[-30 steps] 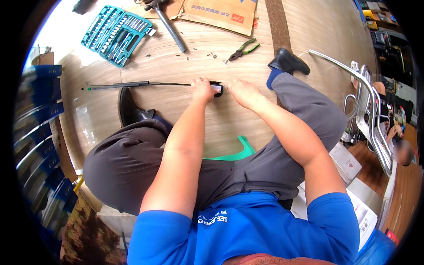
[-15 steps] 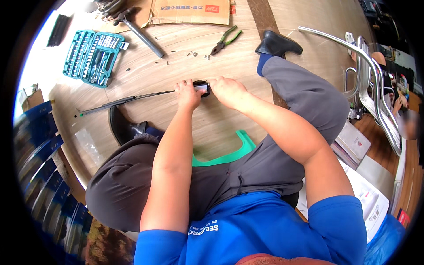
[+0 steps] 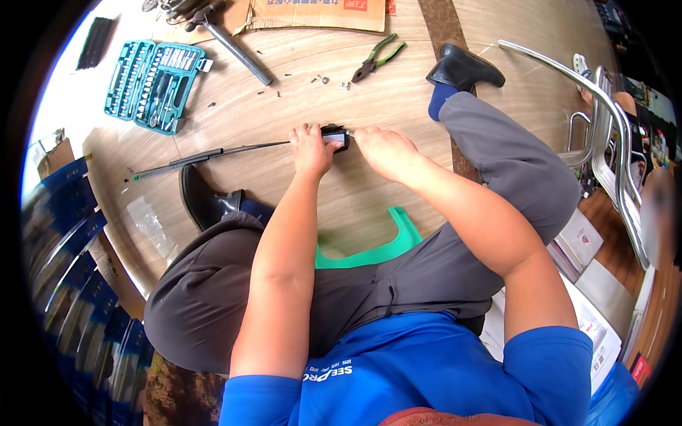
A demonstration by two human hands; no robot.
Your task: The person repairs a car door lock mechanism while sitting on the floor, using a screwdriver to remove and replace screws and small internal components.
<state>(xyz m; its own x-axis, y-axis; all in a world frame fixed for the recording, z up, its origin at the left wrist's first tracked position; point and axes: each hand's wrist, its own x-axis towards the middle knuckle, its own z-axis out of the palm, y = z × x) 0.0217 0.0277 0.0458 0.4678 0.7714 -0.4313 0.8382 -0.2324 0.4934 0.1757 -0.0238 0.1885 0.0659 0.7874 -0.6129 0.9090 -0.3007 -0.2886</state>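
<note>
A small black box-shaped part (image 3: 335,137) with a pale face lies on the floor in front of me. Black cables (image 3: 245,148) run from it to the left, through a thicker black sleeve (image 3: 193,160), and end near a small green tip. Fingers and thumb of my left hand (image 3: 310,150) clasp the box from its left side. On its other side, my right hand (image 3: 387,150) is closed in a pinch at the box's right end. A thin shiny bit shows at those fingertips, too small to name.
Beyond my hands lie green-handled pliers (image 3: 379,57), small metal parts (image 3: 325,80), a hammer (image 3: 234,51), an open teal socket set (image 3: 153,86) and cardboard (image 3: 316,15). A green curved piece (image 3: 376,250) lies between my legs. Bent metal tubes (image 3: 604,106) stand at the right.
The whole view has shifted slightly, moving the scene a little to the right. My left hand still clasps the box; my right hand stays at its right end, with a small gap now showing.
</note>
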